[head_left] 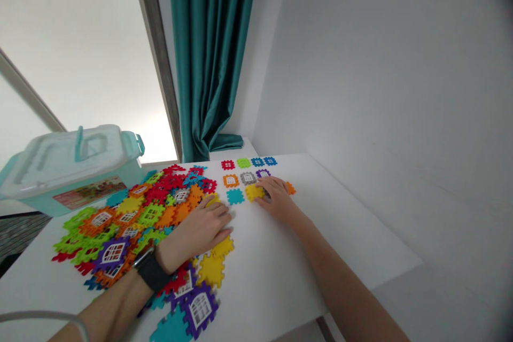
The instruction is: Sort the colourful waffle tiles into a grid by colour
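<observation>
My right hand [278, 200] is at the far part of the table, its thumb and fingers closed on the right edge of a yellow interlocking tile [253, 192] lying flat. Left of that tile lies a teal tile [235, 196]; an orange tile [290, 188] is partly hidden behind my hand. Over the right side of a heaped pile of toothed plastic tiles [152, 215] rests my left hand [204, 224], fingers spread and holding nothing visible. Yellow tiles [211, 270] show beneath and in front of it.
Flat tiles form rows at the back, including a red tile [228, 164], a green tile [243, 163] and a grey window tile [248, 178]. A lidded teal storage box [76, 171] stands at the left. A wall [380, 91] borders the right side. A grey cable [48, 314] crosses the lower left.
</observation>
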The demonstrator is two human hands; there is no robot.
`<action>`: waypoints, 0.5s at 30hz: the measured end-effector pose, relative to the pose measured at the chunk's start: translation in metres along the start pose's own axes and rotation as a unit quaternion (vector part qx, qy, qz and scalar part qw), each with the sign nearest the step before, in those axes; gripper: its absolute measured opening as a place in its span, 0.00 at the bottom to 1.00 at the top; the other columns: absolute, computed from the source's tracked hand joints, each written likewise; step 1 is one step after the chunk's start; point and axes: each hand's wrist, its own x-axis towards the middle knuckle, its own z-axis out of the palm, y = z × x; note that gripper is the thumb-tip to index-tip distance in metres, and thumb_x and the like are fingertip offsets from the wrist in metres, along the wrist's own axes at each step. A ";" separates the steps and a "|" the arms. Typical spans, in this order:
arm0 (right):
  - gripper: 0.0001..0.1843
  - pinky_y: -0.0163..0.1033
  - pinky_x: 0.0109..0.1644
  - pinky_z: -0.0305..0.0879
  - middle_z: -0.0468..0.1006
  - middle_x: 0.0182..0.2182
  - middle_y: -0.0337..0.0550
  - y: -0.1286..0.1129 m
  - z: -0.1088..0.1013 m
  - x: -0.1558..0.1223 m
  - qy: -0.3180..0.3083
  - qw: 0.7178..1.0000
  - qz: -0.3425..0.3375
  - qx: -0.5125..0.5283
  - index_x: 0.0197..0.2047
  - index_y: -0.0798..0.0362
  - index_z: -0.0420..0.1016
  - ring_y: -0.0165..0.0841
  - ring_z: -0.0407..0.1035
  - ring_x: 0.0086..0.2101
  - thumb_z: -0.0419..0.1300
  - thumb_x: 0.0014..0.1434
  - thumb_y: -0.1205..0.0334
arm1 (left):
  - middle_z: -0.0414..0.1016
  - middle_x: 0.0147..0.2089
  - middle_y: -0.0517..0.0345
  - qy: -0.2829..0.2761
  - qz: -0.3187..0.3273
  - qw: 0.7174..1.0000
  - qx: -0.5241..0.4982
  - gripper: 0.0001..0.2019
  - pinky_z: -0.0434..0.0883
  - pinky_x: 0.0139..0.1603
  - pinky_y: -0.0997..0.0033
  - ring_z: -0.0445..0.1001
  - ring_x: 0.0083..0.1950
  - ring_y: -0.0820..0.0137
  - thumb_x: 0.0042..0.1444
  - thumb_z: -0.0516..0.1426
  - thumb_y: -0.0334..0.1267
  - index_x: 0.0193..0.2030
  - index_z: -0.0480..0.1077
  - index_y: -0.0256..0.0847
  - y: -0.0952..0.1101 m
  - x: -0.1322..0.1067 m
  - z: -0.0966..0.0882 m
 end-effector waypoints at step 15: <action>0.14 0.57 0.68 0.53 0.76 0.56 0.49 -0.049 0.000 -0.002 -0.002 0.996 -0.084 0.009 0.52 0.48 0.76 0.45 0.64 0.60 0.58 0.65 0.64 | 0.76 0.56 0.51 0.025 -0.046 0.999 -0.006 0.12 0.61 0.67 0.51 0.72 0.59 0.58 0.69 0.53 0.43 0.51 0.74 0.44 -0.025 -0.020 -0.025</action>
